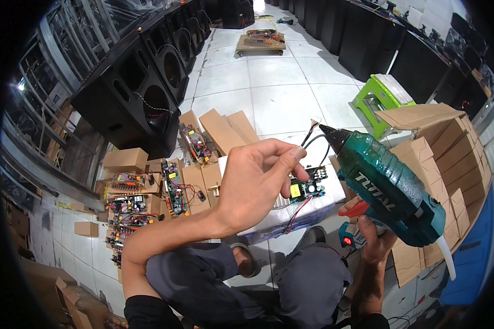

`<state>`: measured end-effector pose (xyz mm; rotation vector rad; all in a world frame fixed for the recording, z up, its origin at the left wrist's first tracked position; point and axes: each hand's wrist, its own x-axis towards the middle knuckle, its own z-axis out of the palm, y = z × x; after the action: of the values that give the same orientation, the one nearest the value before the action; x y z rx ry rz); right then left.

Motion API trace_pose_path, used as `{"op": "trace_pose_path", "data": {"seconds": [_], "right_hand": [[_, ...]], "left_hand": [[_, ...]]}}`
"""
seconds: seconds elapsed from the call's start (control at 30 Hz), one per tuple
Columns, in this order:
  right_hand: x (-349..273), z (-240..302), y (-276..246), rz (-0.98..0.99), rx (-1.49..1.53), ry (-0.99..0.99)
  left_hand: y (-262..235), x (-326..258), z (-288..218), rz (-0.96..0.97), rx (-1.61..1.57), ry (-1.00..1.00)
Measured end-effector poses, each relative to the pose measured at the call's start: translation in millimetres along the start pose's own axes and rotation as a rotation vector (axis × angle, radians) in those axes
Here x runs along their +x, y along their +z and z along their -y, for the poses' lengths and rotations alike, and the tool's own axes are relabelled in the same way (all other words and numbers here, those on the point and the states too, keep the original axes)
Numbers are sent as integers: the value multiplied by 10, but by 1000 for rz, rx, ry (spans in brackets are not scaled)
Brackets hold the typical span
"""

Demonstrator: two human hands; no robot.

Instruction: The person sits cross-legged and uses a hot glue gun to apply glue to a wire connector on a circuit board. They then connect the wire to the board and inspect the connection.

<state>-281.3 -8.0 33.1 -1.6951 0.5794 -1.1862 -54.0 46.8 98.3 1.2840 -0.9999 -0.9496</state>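
Note:
My left hand (252,178) is raised in front of me, thumb and finger pinched on a thin black cable (312,133) whose end carries a small pale connector (316,120). My right hand (372,241) grips the handle of a teal hot glue gun (392,186), fingers at its red trigger (357,209). The gun's black nozzle points up and left, close to the connector; whether they touch I cannot tell. A translucent glue stick (449,257) sticks out of its back. Below my left hand, a circuit board (311,189) lies on a box (291,223), partly hidden by that hand.
Several circuit boards (173,186) lie among cardboard pieces on the left. Black speaker cabinets (129,93) line both sides of the tiled floor. At right stand a green step stool (376,101) and an open cardboard carton (469,159). Farther off is a low wheeled board (260,45).

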Motion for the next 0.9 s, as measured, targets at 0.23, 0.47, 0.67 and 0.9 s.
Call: {"op": "trace_pose_path", "data": {"seconds": [0.23, 0.47, 0.67, 0.9], "right_hand": [[62, 9, 48, -64, 35, 13], [78, 69, 89, -76, 136, 13], [71, 45, 73, -73, 88, -32], [70, 62, 71, -49, 82, -9]], "left_hand": [[-12, 48, -46, -8, 49, 8], [-16, 54, -20, 14, 25, 19], [-23, 49, -17, 9, 9, 31], [-22, 54, -23, 10, 27, 28]]}}
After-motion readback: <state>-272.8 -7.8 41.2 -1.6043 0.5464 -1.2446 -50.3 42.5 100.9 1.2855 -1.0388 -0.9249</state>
